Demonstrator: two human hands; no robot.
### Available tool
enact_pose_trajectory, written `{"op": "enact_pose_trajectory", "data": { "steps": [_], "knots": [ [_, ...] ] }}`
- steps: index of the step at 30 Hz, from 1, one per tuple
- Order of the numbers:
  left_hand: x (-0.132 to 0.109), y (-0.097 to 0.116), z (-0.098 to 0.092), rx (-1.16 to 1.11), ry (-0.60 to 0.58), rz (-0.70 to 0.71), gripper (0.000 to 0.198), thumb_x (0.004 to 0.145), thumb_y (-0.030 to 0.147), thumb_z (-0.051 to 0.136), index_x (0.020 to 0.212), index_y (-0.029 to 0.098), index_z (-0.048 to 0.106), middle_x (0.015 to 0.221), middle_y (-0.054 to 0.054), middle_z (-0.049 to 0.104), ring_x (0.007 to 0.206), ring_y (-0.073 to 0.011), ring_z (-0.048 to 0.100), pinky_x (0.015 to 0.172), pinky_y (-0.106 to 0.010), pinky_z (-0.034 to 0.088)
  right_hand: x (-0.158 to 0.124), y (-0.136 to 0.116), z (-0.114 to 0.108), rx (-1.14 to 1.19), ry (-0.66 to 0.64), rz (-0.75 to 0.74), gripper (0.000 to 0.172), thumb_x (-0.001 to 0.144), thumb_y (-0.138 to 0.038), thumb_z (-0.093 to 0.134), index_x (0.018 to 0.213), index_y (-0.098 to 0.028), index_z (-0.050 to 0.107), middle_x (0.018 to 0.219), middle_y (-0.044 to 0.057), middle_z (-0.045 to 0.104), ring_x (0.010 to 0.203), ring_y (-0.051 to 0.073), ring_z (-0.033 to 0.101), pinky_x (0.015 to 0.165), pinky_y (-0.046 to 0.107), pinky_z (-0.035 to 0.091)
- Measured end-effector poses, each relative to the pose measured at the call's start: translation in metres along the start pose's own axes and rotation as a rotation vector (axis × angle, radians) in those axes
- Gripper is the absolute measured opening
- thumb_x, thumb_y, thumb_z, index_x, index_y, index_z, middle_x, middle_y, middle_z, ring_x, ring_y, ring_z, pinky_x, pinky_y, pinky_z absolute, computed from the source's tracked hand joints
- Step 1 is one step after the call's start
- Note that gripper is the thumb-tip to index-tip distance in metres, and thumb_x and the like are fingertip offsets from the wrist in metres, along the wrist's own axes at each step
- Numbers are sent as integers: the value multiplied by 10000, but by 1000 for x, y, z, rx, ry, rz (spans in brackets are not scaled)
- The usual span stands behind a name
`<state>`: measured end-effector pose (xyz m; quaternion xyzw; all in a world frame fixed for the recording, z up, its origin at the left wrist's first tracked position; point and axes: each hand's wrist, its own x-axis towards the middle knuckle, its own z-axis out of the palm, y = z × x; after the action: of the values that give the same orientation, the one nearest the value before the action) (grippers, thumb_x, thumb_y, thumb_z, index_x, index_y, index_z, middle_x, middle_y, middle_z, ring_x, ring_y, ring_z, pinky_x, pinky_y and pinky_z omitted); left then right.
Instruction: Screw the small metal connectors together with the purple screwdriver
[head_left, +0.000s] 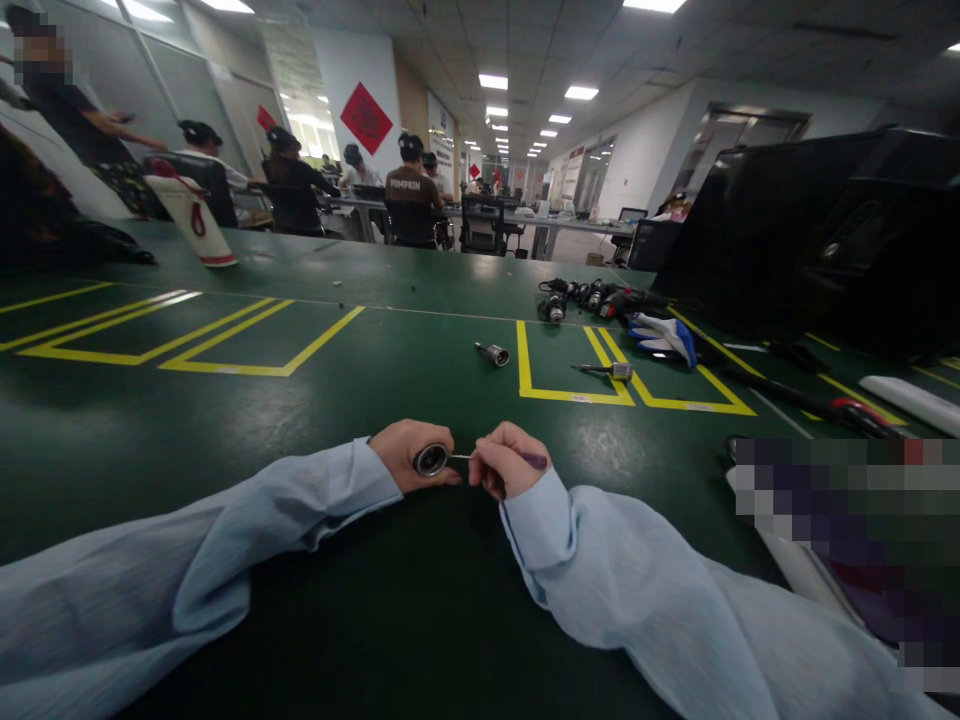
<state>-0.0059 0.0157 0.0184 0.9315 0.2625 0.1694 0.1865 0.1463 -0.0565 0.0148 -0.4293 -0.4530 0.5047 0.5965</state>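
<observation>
Toward tabletop's near edge: my left fingers wrapped round metal part, right fingers pinching purple-handled driver beside it. Judged underway, finish unseen; two loose parts beyond.

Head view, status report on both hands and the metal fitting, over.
Left hand closed around round metal fitting. Right hand gripping purple-handled screwdriver, shaft toward fitting; contact unclear. Two more metal fittings beyond, apart from both hands.
</observation>
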Motion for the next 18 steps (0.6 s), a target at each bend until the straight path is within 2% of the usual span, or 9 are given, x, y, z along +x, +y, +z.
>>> {"op": "enact_pose_trajectory", "data": {
  "steps": [3, 5, 7, 11, 13, 18],
  "knots": [
    [0, 0, 1, 23, -13, -18, 238, 676, 381, 567, 654, 149, 517, 577, 24, 527, 525, -87, 481, 491, -179, 346, -7, -1, 3, -242, 51, -209, 217, 672, -234, 494, 470, -183, 437, 416, -40, 480, 388, 67, 395, 408, 199, 327],
    [0, 0, 1, 44, -23, -26, 238, 685, 385, 556, 648, 153, 520, 575, 27, 528, 526, -87, 482, 487, -176, 342, -9, -2, 4, -302, 47, -261, 224, 676, -225, 489, 461, -185, 436, 429, -34, 479, 420, 79, 425, 440, 209, 352],
    [-1, 0, 2, 56, -27, -20, 239, 687, 390, 554, 646, 156, 523, 578, 29, 528, 531, -86, 483, 491, -174, 343, -8, -2, 4, -270, 30, -217, 219, 667, -216, 493, 458, -185, 437, 417, -37, 485, 405, 75, 415, 427, 204, 349],
    [-1, -1, 2, 57, -23, 0, 253, 675, 401, 572, 644, 154, 521, 573, 32, 514, 527, -83, 474, 498, -176, 347, 2, 0, -1, -24, -35, 25, 190, 640, -241, 515, 475, -181, 442, 367, -48, 500, 299, 55, 335, 306, 179, 247],
    [-1, -1, 1, 45, -18, 0, 260, 664, 400, 585, 639, 151, 516, 564, 34, 503, 518, -81, 467, 496, -177, 347, 7, 2, -3, 113, -63, 115, 189, 623, -254, 530, 482, -182, 427, 359, -44, 517, 271, 59, 337, 274, 174, 226],
    [-1, -1, 1, -32, -3, -9, 251, 645, 371, 609, 630, 145, 502, 556, 38, 498, 509, -75, 459, 488, -172, 345, 10, 4, -4, 262, -83, 179, 193, 615, -274, 529, 503, -195, 394, 366, -38, 538, 260, 70, 349, 267, 173, 227]
  ]
}}
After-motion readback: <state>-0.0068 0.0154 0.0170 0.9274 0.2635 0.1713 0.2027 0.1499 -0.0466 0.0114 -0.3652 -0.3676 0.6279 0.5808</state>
